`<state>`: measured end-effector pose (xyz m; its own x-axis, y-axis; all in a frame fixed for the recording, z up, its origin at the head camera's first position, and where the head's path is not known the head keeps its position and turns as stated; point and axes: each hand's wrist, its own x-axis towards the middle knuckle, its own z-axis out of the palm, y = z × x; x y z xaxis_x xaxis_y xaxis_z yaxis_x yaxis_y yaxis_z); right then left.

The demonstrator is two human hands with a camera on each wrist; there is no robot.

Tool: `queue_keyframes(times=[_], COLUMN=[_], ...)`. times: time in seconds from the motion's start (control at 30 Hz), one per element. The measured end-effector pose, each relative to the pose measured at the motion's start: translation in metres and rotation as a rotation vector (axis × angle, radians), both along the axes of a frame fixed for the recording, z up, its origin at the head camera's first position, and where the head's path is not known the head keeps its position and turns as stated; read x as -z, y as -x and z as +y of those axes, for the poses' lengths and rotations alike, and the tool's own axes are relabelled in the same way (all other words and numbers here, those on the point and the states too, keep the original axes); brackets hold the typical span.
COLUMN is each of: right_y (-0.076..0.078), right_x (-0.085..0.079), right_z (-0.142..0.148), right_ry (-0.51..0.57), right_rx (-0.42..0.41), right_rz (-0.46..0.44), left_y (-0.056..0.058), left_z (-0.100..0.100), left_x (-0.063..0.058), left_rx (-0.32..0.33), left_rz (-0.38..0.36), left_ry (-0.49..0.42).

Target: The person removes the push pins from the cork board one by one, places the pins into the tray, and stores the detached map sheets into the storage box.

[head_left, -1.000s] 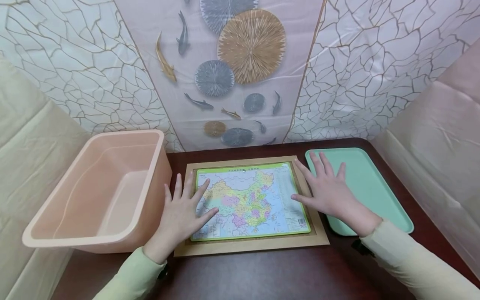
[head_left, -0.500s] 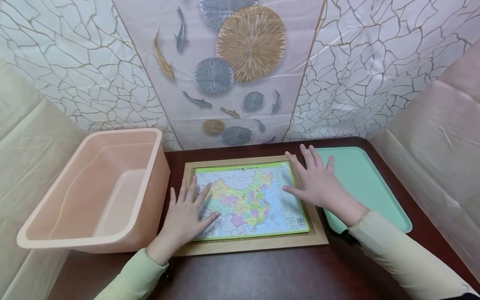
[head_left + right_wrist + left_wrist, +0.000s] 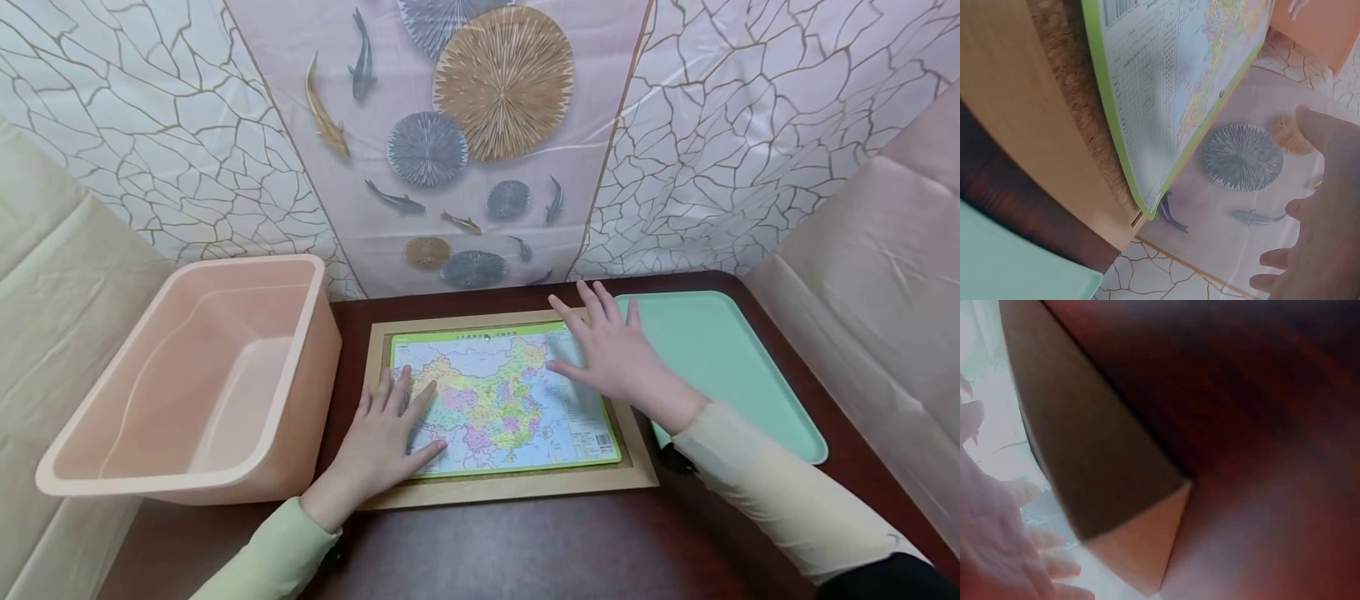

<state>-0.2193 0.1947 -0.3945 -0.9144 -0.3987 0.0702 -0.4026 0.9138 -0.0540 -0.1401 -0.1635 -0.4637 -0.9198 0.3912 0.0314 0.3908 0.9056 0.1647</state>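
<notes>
You are facing a glossy map (image 3: 487,400) over rough cork (image 3: 1075,81) in a smooth wooden frame (image 3: 510,492). Your table (image 3: 510,550) is shining like polished wood; tub (image 3: 309,433) and tray (image 3: 720,367) are showing smooth, matt plastic, the backdrop (image 3: 487,187) creased, sheeny cloth.

No wording is legible: the map (image 3: 480,400) carries a title line (image 3: 495,334), tiny labels and a barcode (image 3: 603,439), all too small to read.

head looks forward-down — wrists close — all share wooden frame (image 3: 517,487)
</notes>
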Motion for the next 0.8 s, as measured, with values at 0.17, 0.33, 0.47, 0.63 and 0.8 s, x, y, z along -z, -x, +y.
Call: queue_keyframes(times=[0.17, 0.33, 0.47, 0.63, 0.8], right_y=[0.004, 0.007, 0.011, 0.018, 0.025], right_x=[0.0, 0.002, 0.006, 0.012, 0.019], right_z=[-0.008, -0.016, -0.021, -0.023, -0.026], right_ry=[0.005, 0.016, 0.021, 0.043, 0.06], right_rx=[-0.025, -0.043, -0.051, -0.047, -0.049], right_rz=[0.005, 0.006, 0.016, -0.007, -0.025], left_y=[-0.001, -0.001, 0.0, 0.001, 0.001], left_z=[-0.002, -0.004, -0.005, -0.004, -0.003], left_x=[0.002, 0.005, 0.009, 0.011, 0.011], left_rx=[0.052, 0.113, 0.158, 0.191, 0.192], left_rz=[-0.034, -0.051, -0.089, -0.11, -0.134], left_ry=[-0.002, 0.014, 0.029, 0.05, 0.066])
